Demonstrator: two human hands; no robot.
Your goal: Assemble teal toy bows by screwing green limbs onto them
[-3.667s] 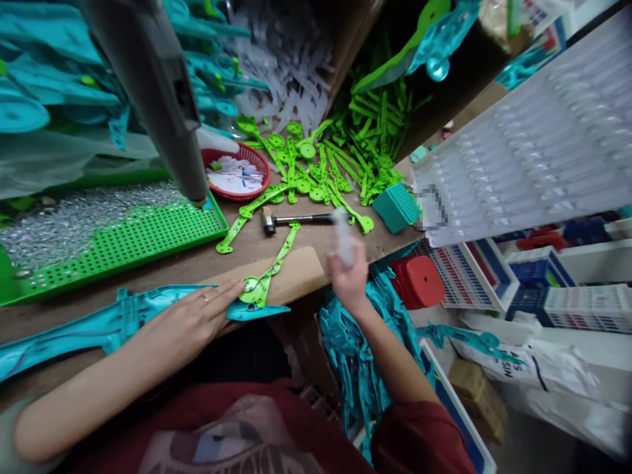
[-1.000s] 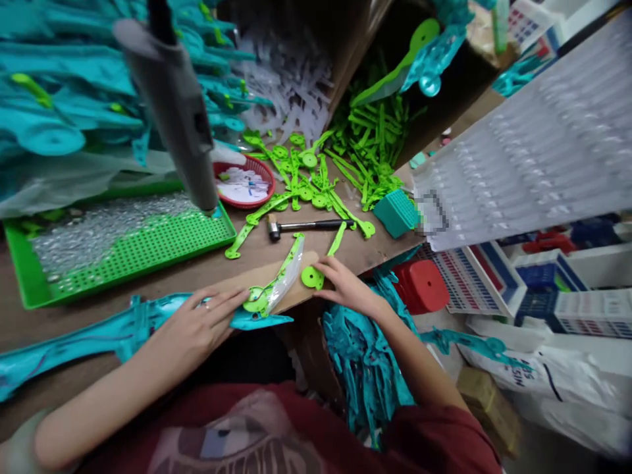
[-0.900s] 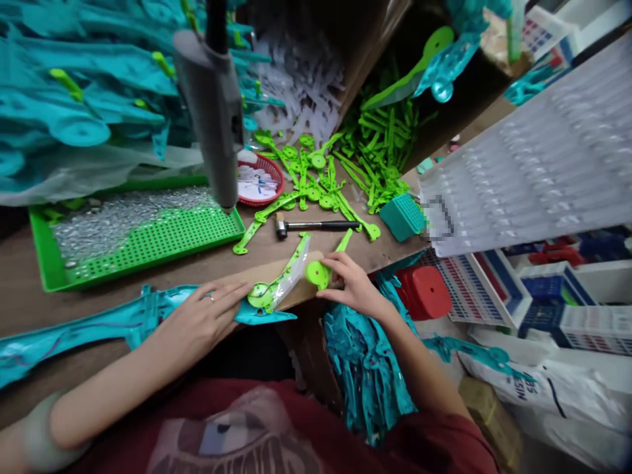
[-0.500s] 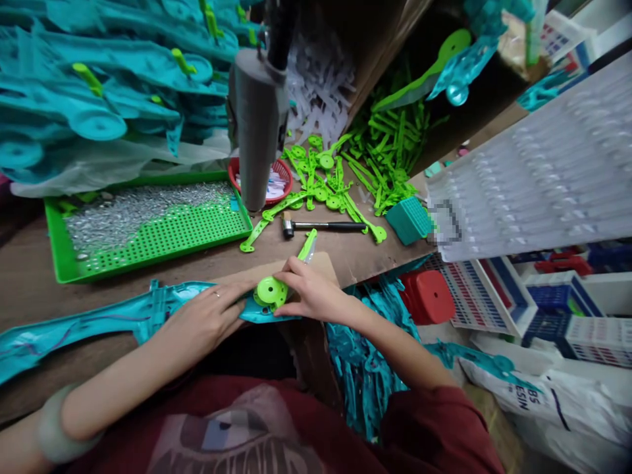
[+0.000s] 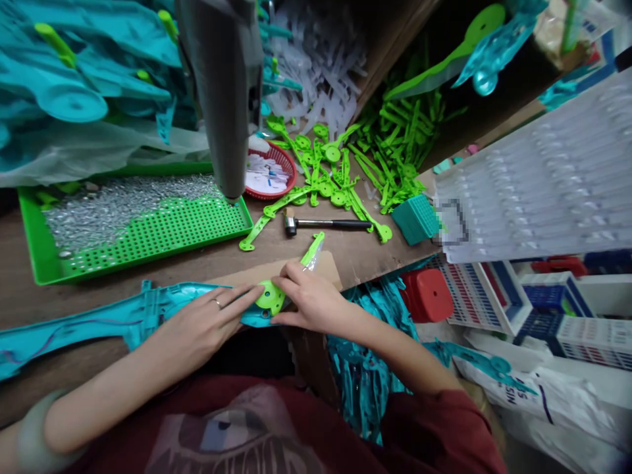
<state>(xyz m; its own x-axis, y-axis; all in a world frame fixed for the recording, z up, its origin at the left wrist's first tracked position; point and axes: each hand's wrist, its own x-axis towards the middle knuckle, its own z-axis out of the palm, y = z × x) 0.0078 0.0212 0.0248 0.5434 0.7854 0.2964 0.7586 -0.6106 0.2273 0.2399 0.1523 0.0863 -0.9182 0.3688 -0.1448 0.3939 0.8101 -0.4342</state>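
A long turquoise plastic part (image 5: 103,318) lies along the front edge of the bench, its right end under both hands. My left hand (image 5: 202,324) rests over it and holds it, with fingertips reaching the round end of a lime-green plastic arm (image 5: 269,297). Thumb and fingers of my right hand (image 5: 312,299) are closed on that green arm, which sits on the turquoise part. The arm's narrow tip sticks out above the right hand, beside a clear strip. Under the work is a piece of cardboard (image 5: 328,268). My left thumb is hidden.
A rubber-headed hammer (image 5: 326,224) lies just behind the hands. At left is a green tray (image 5: 197,227) of small metal pieces. A grey powered driver (image 5: 222,99) hangs overhead. Loose green arms (image 5: 333,191), a red basket (image 5: 291,178) and a teal block (image 5: 415,220) stand further back.
The view has shifted slightly, and the hanging driver appears larger and further left. Both hands stay at the green arm; the left fingertips reach a little further over its disc.
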